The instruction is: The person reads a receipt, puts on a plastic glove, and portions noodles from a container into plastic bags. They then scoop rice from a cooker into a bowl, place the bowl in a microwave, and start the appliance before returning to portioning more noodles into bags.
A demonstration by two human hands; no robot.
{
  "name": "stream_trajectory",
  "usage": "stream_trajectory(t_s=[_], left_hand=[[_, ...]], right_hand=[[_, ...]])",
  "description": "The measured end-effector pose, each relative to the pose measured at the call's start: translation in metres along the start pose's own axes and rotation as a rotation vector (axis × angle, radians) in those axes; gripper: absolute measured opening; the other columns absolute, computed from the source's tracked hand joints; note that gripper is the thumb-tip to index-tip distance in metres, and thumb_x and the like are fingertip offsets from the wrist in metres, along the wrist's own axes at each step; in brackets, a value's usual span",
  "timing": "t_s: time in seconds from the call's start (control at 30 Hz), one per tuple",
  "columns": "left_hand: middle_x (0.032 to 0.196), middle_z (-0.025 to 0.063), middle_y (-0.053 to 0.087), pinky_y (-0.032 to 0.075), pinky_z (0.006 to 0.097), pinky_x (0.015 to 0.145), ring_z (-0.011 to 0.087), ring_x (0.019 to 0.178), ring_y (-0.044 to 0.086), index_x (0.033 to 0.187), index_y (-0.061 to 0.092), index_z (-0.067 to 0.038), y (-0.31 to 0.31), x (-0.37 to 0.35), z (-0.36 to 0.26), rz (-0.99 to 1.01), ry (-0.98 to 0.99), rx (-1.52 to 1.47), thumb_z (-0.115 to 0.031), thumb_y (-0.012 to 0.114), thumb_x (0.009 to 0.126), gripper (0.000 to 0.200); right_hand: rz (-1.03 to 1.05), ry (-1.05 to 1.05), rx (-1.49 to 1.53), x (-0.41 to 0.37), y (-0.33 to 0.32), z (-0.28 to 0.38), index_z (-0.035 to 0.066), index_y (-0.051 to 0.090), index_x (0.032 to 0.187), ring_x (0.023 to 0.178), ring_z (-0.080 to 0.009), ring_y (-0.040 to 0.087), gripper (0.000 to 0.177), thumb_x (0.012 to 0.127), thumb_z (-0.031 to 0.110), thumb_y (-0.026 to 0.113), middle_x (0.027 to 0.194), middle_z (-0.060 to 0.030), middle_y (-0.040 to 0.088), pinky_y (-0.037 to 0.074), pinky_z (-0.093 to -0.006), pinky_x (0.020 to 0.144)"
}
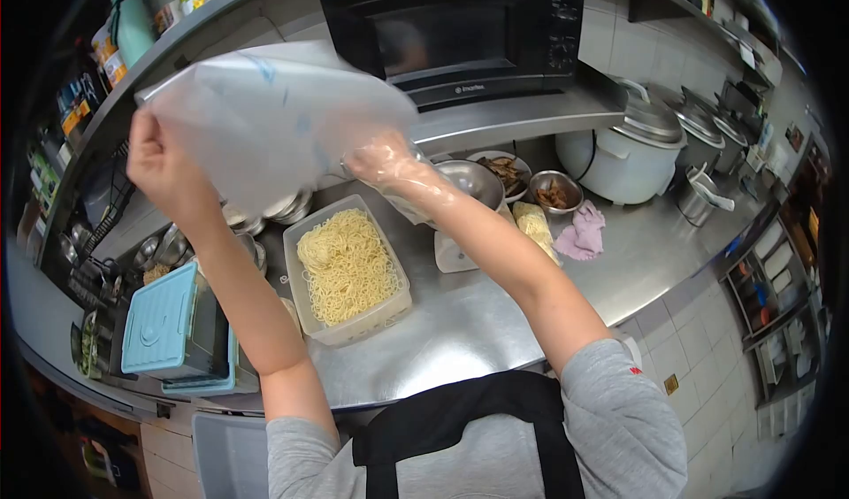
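A translucent plastic bag (256, 110) with faint blue print is spread in the air between my hands. My left hand (164, 158) pinches its upper left edge. In a clear disposable glove, my right hand (380, 156) is closed on the bag's lower right side, its fingertips partly veiled by the plastic. Below, on the steel counter (442, 322), a clear plastic container (402, 300) holds a heap of yellow noodles (349, 273). Neither hand touches the noodles.
A black microwave (451, 34) sits on a raised steel shelf. Behind my right forearm are a metal bowl (473, 180), a bowl of brown food (555, 191) and a pink cloth (584, 232). A rice cooker (623, 158) stands right, a blue-lidded box (159, 318) left.
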State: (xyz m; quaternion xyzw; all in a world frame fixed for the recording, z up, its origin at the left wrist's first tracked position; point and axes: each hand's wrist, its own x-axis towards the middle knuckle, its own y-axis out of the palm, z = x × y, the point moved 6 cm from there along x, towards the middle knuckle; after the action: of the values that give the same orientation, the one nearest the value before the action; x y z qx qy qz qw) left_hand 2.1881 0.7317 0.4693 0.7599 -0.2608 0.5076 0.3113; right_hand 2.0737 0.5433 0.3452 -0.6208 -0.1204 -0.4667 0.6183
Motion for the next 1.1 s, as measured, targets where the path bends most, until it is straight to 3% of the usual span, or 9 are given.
stream_trajectory(t_s=[0.07,0.17,0.27,0.43,0.57,0.77,0.83,0.97,1.1], left_hand=[[0.096,0.0061,0.060,0.044,0.0248,0.076,0.0134,0.085,0.055,0.103,0.057,0.002,-0.003,-0.048,0.035,0.156,-0.083,0.095,-0.013,0.050,0.090,0.021],[0.116,0.0115,0.054,0.040,0.0305,0.093,0.0250,0.104,0.051,0.115,0.052,0.000,-0.030,-0.201,0.199,0.419,0.076,0.698,-0.015,0.056,0.084,0.035],[0.055,-0.0013,0.051,0.034,0.0194,0.037,0.0034,0.043,0.043,0.078,0.061,-0.001,0.033,-0.229,0.091,0.443,-0.728,0.021,-0.008,0.055,0.083,0.011],[0.053,0.0003,0.051,0.036,0.0202,0.037,0.0057,0.042,0.046,0.078,0.061,0.001,0.062,-0.333,0.096,0.664,-1.092,-0.100,-0.011,0.054,0.085,0.015],[0.062,0.0065,0.057,0.045,0.0243,0.047,0.0119,0.053,0.056,0.093,0.063,0.000,0.069,-0.389,0.099,0.801,-1.225,0.012,-0.012,0.057,0.082,0.017],[0.087,0.0055,0.064,0.046,0.0334,0.076,0.0187,0.085,0.059,0.104,0.060,-0.002,0.084,-0.322,0.044,0.435,-0.656,0.198,-0.006,0.066,0.072,0.033],[0.089,0.0068,0.065,0.042,0.0353,0.084,0.0215,0.092,0.057,0.103,0.061,-0.005,0.105,-0.311,0.013,0.804,-0.173,0.264,-0.007,0.069,0.068,0.036],[0.089,0.0085,0.064,0.044,0.0323,0.081,0.0199,0.088,0.058,0.102,0.061,-0.005,0.103,-0.348,0.026,1.140,-0.218,0.239,-0.008,0.066,0.071,0.032],[0.091,0.0064,0.065,0.046,0.0277,0.077,0.0151,0.086,0.058,0.101,0.061,-0.003,0.044,-0.391,0.082,0.941,-1.219,-0.003,-0.008,0.063,0.076,0.026]], right_hand=[[-0.219,-0.171,0.406,-0.047,-0.050,0.018,0.005,0.052,0.111,0.085,-0.0336,0.060,0.041,0.076,0.026,0.057,0.103,-0.0158,0.060,0.049,-0.0402,0.073],[0.019,0.434,1.243,-0.134,-0.005,-0.021,0.002,0.047,0.118,0.098,-0.0290,0.057,0.056,0.083,0.046,0.050,0.113,-0.0163,0.054,0.049,-0.0406,0.078],[0.198,0.732,2.071,-0.229,0.019,-0.034,0.002,0.036,0.128,0.108,-0.0278,0.052,0.081,0.081,0.068,0.038,0.118,-0.0147,0.051,0.047,-0.0407,0.085],[0.155,0.647,1.980,-0.285,-0.009,-0.032,0.002,0.018,0.139,0.121,-0.0263,0.041,0.105,0.068,0.068,0.058,0.135,-0.0162,0.035,0.039,-0.0426,0.096],[-0.133,0.847,1.263,-0.319,-0.004,-0.080,0.002,0.048,0.119,0.098,-0.0135,0.054,0.046,0.079,0.016,0.067,0.112,-0.0071,0.054,0.047,-0.0274,0.081],[0.075,0.991,1.100,-0.330,-0.029,-0.112,0.005,0.060,0.088,0.065,-0.0094,0.056,0.008,0.081,0.009,0.060,0.076,-0.0002,0.059,0.046,-0.0219,0.052],[0.136,1.092,1.107,-0.332,-0.033,-0.112,0.003,0.060,0.086,0.063,-0.0087,0.055,0.010,0.080,0.012,0.061,0.074,-0.0003,0.059,0.045,-0.0221,0.053],[0.293,1.208,1.119,-0.329,-0.029,-0.123,0.001,0.061,0.084,0.059,-0.0077,0.054,0.016,0.079,0.016,0.063,0.069,-0.0004,0.058,0.044,-0.0223,0.053],[0.863,0.957,0.882,-0.320,0.003,-0.138,0.002,0.063,0.078,0.058,-0.0075,0.050,0.019,0.076,0.020,0.066,0.065,-0.0008,0.056,0.040,-0.0218,0.050]])
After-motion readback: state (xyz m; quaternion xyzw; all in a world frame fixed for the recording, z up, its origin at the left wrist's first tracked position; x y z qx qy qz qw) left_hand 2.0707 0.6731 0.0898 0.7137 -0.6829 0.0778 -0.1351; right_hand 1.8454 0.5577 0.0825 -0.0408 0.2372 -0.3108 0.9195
